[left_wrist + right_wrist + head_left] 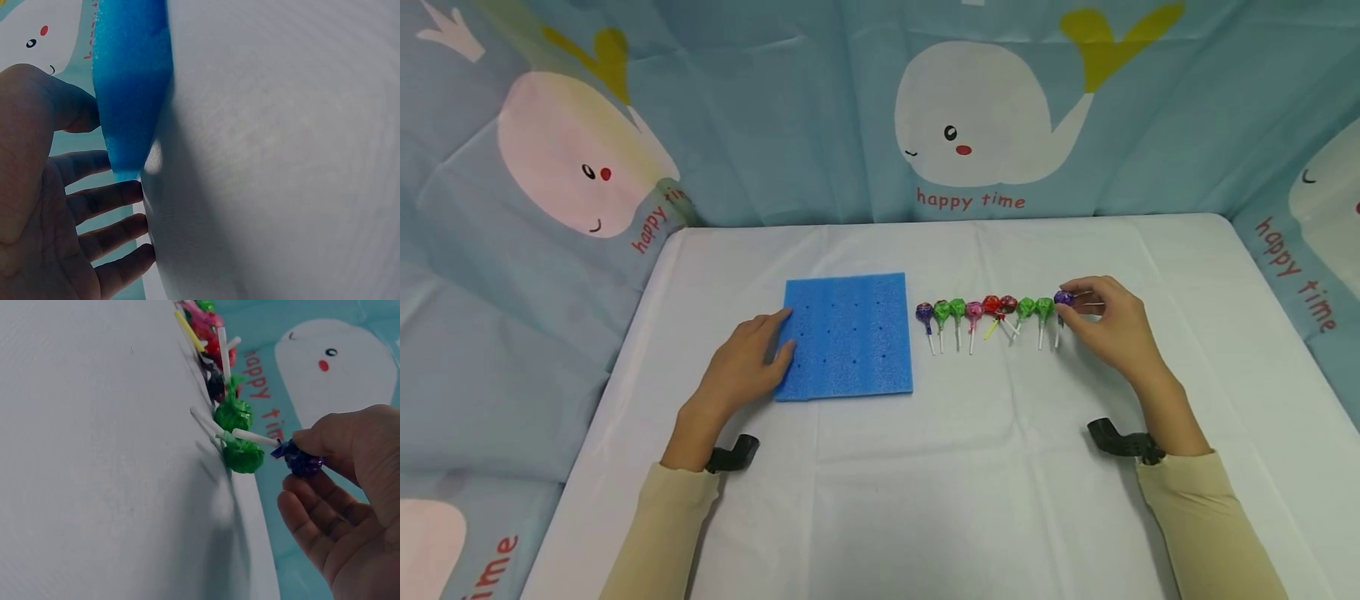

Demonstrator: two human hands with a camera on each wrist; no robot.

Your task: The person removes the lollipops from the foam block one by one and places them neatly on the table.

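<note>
A blue foam board (842, 321) with rows of small holes lies flat on the table. At its left edge my left hand (741, 358) touches it with thumb and fingers spread; the left wrist view shows the board's edge (131, 94) against that hand (56, 187). On the right, my right hand (1108, 321) pinches a purple-wrapped lollipop (304, 461) by its candy head between thumb and fingers, its white stick pointing away from the palm. Just beside it lies a green lollipop (244, 455), at the right end of a row with a purple lollipop (924, 313) at its left end.
Within the row are a pink lollipop (973, 312) and a red one (992, 305), some sticks crossing. A white cloth (887, 492) covers the table. Behind it hangs a blue curtain (805, 125) with whale prints. Black wrist mounts (1123, 442) sit at both sleeves.
</note>
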